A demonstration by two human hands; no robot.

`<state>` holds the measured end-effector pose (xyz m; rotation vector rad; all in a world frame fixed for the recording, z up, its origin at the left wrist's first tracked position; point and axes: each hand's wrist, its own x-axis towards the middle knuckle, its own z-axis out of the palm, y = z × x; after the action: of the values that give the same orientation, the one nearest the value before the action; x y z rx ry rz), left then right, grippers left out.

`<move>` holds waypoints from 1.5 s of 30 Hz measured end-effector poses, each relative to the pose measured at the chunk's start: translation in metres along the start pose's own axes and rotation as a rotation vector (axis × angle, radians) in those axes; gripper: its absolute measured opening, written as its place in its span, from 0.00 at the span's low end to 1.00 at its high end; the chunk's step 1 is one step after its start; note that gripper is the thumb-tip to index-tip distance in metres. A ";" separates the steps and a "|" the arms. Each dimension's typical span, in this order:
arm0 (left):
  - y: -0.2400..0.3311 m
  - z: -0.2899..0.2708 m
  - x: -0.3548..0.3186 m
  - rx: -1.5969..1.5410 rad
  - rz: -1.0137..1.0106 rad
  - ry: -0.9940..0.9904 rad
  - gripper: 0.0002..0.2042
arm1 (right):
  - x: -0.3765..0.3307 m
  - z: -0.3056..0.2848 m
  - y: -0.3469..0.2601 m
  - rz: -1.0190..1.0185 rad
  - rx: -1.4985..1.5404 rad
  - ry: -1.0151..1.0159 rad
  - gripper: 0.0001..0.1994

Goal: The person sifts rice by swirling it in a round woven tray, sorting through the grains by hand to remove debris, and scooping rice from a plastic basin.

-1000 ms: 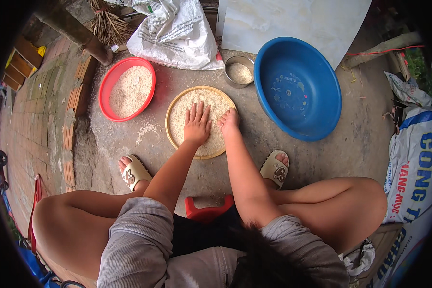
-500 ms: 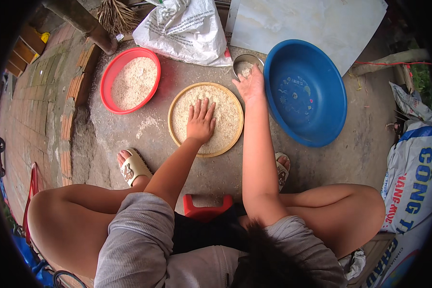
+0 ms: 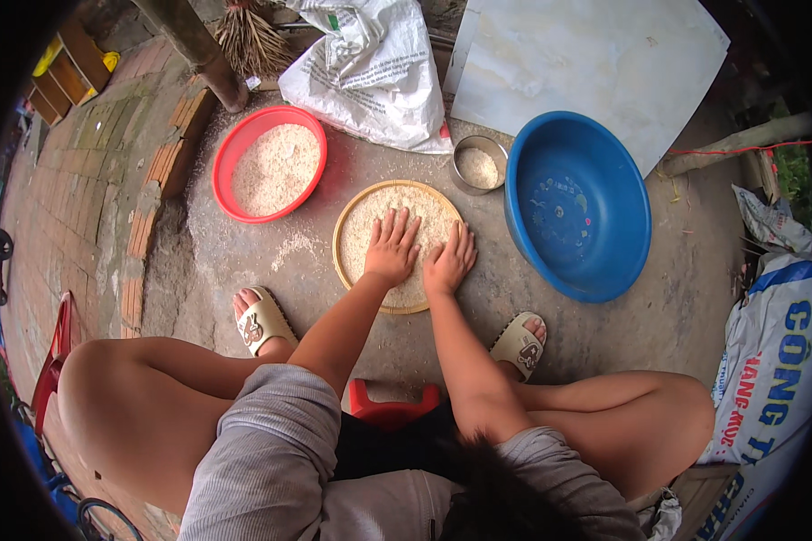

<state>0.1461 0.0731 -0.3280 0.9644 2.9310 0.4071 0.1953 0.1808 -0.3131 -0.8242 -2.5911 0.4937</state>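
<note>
A round woven bamboo tray (image 3: 339, 245) full of pale rice grains (image 3: 359, 216) lies on the ground in front of me. Flat on the rice, fingers spread, rests my left hand (image 3: 392, 248). My right hand (image 3: 450, 261) lies over the tray's right edge with its fingers stretched out and nothing held. Beyond it stands a small metal bowl (image 3: 461, 179) with some grains in its bottom. To the left is a red plastic basin (image 3: 224, 183) holding a heap of similar grains. On the right a large blue basin (image 3: 595, 207) holds no grains that I can see.
A white woven sack (image 3: 370, 86) slumps at the back, beside a pale flat board (image 3: 586, 72). Brick edging (image 3: 158, 176) and a wooden post (image 3: 189, 50) bound the left. Printed sacks (image 3: 771, 352) stand at the right. Spilled grains dot the concrete near the tray.
My right hand has come away from the metal bowl, back and down to the tray's right edge. My left hand stays spread on the rice. The whole view has shifted slightly.
</note>
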 end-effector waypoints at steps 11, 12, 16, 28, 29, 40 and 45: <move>-0.072 -0.046 -0.028 -0.182 -0.666 0.155 0.15 | -0.010 0.005 0.039 0.236 0.204 0.059 0.11; -0.077 -0.039 -0.032 -0.183 -0.621 0.213 0.14 | -0.006 0.005 0.036 0.319 0.160 -0.015 0.10; -0.070 -0.036 -0.037 -0.363 -0.848 0.140 0.20 | 0.002 -0.012 0.047 0.457 0.235 -0.230 0.09; -0.071 -0.192 0.078 -0.431 -0.490 0.194 0.22 | 0.088 -0.097 -0.008 0.349 0.443 0.146 0.11; -0.080 -0.219 0.096 -0.413 -0.428 0.232 0.23 | 0.115 -0.106 -0.013 0.261 0.412 0.103 0.11; -0.005 -0.484 0.098 -1.028 -0.543 0.194 0.13 | 0.251 -0.380 -0.131 0.095 0.734 -0.503 0.14; -0.009 -0.421 0.070 -1.104 -0.527 0.198 0.13 | 0.232 -0.346 -0.112 0.092 0.689 -0.505 0.16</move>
<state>0.0382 0.0077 0.0800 0.0007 2.2739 1.8104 0.1220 0.3096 0.0924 -0.6199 -2.4939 1.6817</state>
